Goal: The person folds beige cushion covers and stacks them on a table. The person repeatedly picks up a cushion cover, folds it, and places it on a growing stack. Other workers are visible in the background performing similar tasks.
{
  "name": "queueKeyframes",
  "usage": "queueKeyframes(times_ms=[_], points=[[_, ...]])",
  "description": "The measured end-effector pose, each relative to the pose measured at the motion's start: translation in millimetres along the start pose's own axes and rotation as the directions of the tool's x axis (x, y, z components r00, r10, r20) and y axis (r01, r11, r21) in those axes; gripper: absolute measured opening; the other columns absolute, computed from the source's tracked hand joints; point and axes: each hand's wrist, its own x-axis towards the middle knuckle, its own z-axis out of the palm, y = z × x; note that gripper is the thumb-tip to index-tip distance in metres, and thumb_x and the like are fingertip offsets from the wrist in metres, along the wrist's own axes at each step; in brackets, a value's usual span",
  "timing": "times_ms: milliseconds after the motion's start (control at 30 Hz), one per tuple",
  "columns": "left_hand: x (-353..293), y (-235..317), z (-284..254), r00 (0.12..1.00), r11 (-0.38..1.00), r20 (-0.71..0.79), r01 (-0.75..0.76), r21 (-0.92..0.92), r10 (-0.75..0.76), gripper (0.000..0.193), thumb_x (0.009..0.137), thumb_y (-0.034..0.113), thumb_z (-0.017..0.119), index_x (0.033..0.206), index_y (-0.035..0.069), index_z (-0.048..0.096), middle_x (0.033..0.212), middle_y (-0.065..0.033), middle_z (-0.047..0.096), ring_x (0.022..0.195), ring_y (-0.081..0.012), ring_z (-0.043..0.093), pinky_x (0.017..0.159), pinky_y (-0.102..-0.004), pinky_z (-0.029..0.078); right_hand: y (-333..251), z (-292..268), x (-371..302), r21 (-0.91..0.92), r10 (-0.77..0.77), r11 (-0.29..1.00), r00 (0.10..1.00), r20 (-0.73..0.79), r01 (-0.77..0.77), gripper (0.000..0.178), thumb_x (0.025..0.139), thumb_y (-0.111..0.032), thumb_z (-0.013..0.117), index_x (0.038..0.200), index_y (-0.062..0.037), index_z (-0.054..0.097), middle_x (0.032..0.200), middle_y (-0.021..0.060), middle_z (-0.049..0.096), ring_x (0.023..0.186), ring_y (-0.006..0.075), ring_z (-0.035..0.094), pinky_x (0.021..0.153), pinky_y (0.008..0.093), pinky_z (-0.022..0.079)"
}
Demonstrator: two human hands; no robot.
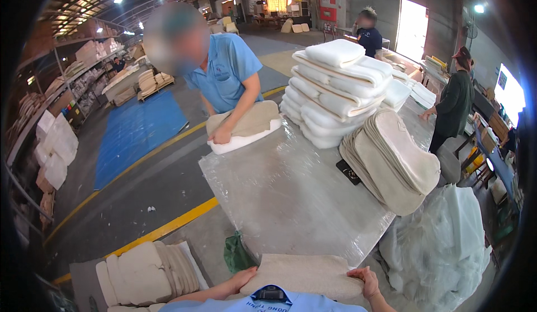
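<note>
1. While the left hand [244,279] and right hand [368,282], both half-curled, held the pad [302,272] by its ends, it lay at the near edge of the surface [263,192].
2. Uneven pulling risked dropping it.

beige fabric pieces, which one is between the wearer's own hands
The piece at the table's near edge, left hand and right hand at its ends; the others lie in the right stack, lower-left stack or under the co-worker's hand.
</note>
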Motion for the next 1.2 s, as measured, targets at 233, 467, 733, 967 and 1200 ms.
queueKeyframes(times_ms=[233, 467, 733, 967, 1200], points=[[5, 10, 4, 0.979, 0.982, -0.195, 0.026, -0.190, -0.064, 0.047, 0.111, 0.032, 0.053, 0.139, -0.005, 0.060, 0.130, -0.0177, 0.069, 0.107, -0.0240, 0.073, 0.090, -0.0397, 0.059, 4, 6, 8, 0.066, -0.029, 0.997, 0.976, -0.216, 0.045, 0.071, 0.111, -0.056, 0.042, 0.108, 0.0077, 0.073, 0.107, 0.0190, 0.076, 0.101, 0.0264, 0.072, 0.097, 0.0401, 0.054], [7, 21, 6, 0.963, 0.979, -0.229, 0.106, -0.173, -0.145, 0.037, 0.108, 0.026, 0.055, 0.121, -0.006, 0.068, 0.112, -0.0174, 0.074, 0.095, -0.0276, 0.075, 0.083, -0.0438, 0.060, 14, 12, -1, 0.199, -0.001, 0.975, 0.899, -0.438, 0.098, 0.067, 0.110, -0.058, 0.047, 0.106, 0.0043, 0.073, 0.099, 0.0140, 0.076, 0.093, 0.0223, 0.070, 0.089, 0.0369, 0.054], [0, 24, 0, 0.989, 0.937, 0.010, 0.145, -0.317, -0.149, 0.040, 0.107, 0.026, 0.053, 0.129, -0.005, 0.064, 0.119, -0.0186, 0.073, 0.105, -0.0315, 0.074, 0.094, -0.0494, 0.058, -15, 20, -15, 0.301, 0.038, 0.947, 0.894, -0.446, 0.109, 0.065, 0.111, -0.056, 0.047, 0.104, 0.0026, 0.074, 0.093, 0.0089, 0.074, 0.085, 0.0205, 0.067, 0.085, 0.0340, 0.051], [-25, 10, 4, 0.975, 0.900, 0.057, 0.220, -0.377, -0.214, 0.044, 0.105, 0.030, 0.062, 0.136, -0.001, 0.059, 0.133, -0.0165, 0.066, 0.117, -0.0331, 0.068, 0.100, -0.0550, 0.057, 9, 8, -32, 0.149, 0.092, 0.988, 0.906, -0.413, -0.032, 0.042, 0.105, -0.037, 0.065, 0.117, 0.0022, 0.071, 0.103, 0.0058, 0.072, 0.093, 0.0158, 0.065, 0.086, 0.0324, 0.051], [-28, 25, 9, 0.971, 0.972, -0.094, 0.226, 0.072, -0.219, 0.061, 0.102, 0.040, 0.070, 0.146, 0.003, 0.051, 0.135, -0.0127, 0.062, 0.118, -0.0273, 0.067, 0.094, -0.0462, 0.062, -5, 11, -22, 0.011, 0.304, 0.949, 0.909, -0.285, -0.314, 0.030, 0.101, -0.023, 0.070, 0.118, 0.0018, 0.072, 0.103, 0.0062, 0.073, 0.093, 0.0164, 0.067, 0.083, 0.0321, 0.052]])
